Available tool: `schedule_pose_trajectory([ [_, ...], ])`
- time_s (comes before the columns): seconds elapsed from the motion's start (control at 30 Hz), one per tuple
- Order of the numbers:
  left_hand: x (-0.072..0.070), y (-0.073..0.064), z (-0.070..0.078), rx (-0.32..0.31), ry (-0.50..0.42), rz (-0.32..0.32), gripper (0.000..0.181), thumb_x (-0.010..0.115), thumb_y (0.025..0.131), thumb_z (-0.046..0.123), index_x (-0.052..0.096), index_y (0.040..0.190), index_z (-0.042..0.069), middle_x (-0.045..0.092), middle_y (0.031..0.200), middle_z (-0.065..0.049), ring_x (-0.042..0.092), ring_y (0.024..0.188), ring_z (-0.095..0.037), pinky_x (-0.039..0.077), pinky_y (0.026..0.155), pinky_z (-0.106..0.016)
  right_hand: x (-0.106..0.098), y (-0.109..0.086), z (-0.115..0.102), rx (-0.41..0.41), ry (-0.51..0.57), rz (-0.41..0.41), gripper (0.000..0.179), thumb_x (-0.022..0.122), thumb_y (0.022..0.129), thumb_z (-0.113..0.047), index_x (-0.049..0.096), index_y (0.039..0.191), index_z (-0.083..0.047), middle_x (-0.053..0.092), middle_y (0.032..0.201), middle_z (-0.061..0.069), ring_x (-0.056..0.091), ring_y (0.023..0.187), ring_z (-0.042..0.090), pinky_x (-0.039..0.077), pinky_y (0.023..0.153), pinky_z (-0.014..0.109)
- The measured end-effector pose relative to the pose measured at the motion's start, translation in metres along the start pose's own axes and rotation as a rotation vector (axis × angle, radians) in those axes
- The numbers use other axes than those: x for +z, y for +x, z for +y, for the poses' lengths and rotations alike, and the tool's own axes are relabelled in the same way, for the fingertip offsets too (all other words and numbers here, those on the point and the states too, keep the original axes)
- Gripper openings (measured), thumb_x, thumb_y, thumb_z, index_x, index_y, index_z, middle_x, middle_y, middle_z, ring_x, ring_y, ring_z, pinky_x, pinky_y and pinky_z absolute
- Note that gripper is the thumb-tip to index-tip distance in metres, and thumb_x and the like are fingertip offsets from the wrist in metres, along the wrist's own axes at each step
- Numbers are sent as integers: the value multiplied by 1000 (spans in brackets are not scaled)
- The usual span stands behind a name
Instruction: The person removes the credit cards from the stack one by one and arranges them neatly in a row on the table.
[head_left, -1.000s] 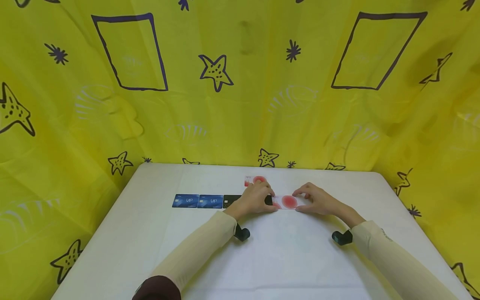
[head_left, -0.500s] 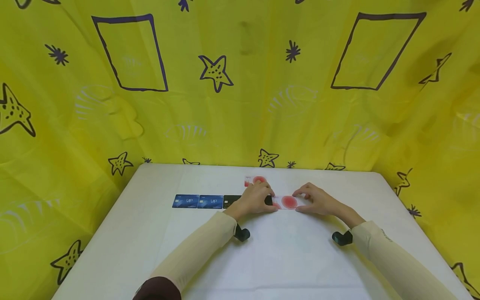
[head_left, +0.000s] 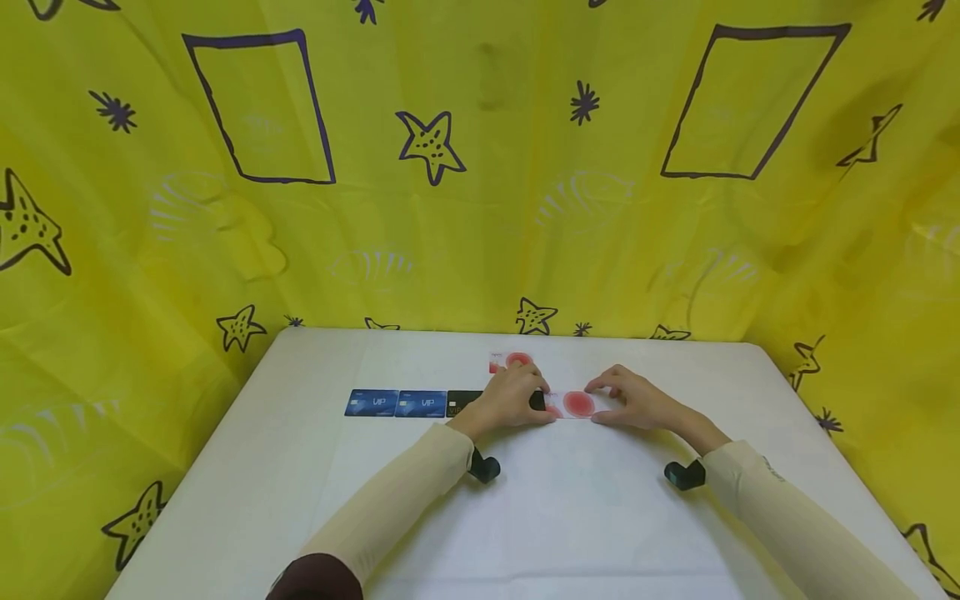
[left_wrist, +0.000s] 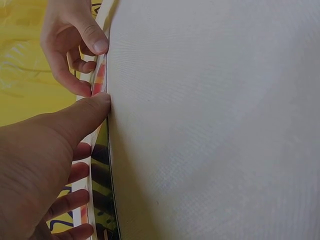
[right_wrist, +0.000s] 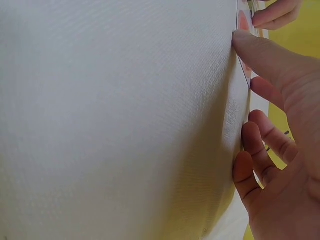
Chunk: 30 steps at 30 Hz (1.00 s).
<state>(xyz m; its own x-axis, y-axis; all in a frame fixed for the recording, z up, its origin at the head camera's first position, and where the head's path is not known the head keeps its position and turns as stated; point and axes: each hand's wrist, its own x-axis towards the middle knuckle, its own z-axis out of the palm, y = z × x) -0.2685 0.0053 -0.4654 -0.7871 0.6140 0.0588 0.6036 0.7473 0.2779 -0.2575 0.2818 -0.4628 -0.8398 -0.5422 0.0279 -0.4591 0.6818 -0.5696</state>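
Observation:
A white card with a pink circle (head_left: 578,404) lies flat on the white table. My right hand (head_left: 637,400) pinches its right end by the long edges between thumb and forefinger. At its left end, my left hand (head_left: 510,398) spans the card the same way, the thumb (left_wrist: 102,102) on the near edge where it meets a black card (head_left: 536,401). Farther left, the row holds another dark VIP-marked stretch (head_left: 463,403) and two blue VIP cards (head_left: 422,404). The left hand covers the middle of the row.
A second white card with a pink circle (head_left: 497,362) lies behind the row, partly hidden by my left hand. The white table (head_left: 585,517) ends at a yellow patterned curtain (head_left: 480,250). Black wrist mounts (head_left: 484,468) hang beneath both wrists.

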Motion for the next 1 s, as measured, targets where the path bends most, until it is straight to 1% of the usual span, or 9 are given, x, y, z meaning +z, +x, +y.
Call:
schedule_pose_trajectory([
  [0.2, 1, 0, -2, 13, -6, -7, 47, 76, 89, 52, 76, 120, 17, 65, 121, 0, 55, 113, -18, 49, 97, -37, -1, 1, 0, 1, -16, -13, 42, 85, 86, -33, 72, 121, -14, 59, 117, 9, 57, 102, 26, 50, 91, 48],
  [0.3, 1, 0, -3, 28, -18, -6, 51, 75, 89, 54, 75, 124, 17, 66, 124, 0, 56, 115, -18, 49, 100, -36, -4, 2, -2, -12, -35, -25, 44, 85, 85, -34, 71, 122, -13, 60, 115, 8, 58, 100, 25, 51, 88, 45],
  [0.43, 0, 0, -5, 41, -46, -2, 58, 73, 90, 55, 70, 132, 15, 67, 130, 0, 57, 120, -20, 48, 103, -38, -9, 4, -5, -21, -51, -42, 52, 85, 84, -35, 68, 127, -11, 61, 114, 8, 58, 96, 24, 51, 84, 42],
  [0.53, -1, 0, -7, 42, -79, -2, 64, 73, 89, 56, 66, 138, 15, 67, 132, -1, 58, 121, -20, 49, 103, -39, -12, 5, -6, -22, -53, -50, 61, 86, 83, -36, 64, 133, -8, 62, 115, 11, 59, 94, 23, 52, 83, 41],
  [0.7, -2, 0, -10, 37, -133, -9, 74, 74, 88, 59, 58, 146, 16, 68, 131, -3, 61, 118, -17, 51, 100, -35, -16, 6, -8, -23, -61, -38, 74, 89, 80, -38, 57, 140, -7, 62, 118, 15, 61, 94, 26, 52, 85, 44],
  [0.83, -6, 0, -12, 26, -206, -19, 78, 75, 87, 59, 54, 149, 15, 67, 130, -4, 62, 118, -16, 51, 100, -35, -19, 7, -9, -12, -55, -27, 79, 88, 81, -39, 54, 144, -8, 61, 121, 18, 61, 97, 29, 52, 87, 48],
  [1.0, -11, 2, -17, 11, -215, -19, 77, 71, 89, 62, 55, 148, 16, 66, 129, -4, 58, 120, -17, 50, 102, -38, -22, 10, -12, -11, -34, -16, 79, 87, 83, -38, 51, 146, -8, 60, 124, 22, 63, 101, 34, 52, 90, 55],
])
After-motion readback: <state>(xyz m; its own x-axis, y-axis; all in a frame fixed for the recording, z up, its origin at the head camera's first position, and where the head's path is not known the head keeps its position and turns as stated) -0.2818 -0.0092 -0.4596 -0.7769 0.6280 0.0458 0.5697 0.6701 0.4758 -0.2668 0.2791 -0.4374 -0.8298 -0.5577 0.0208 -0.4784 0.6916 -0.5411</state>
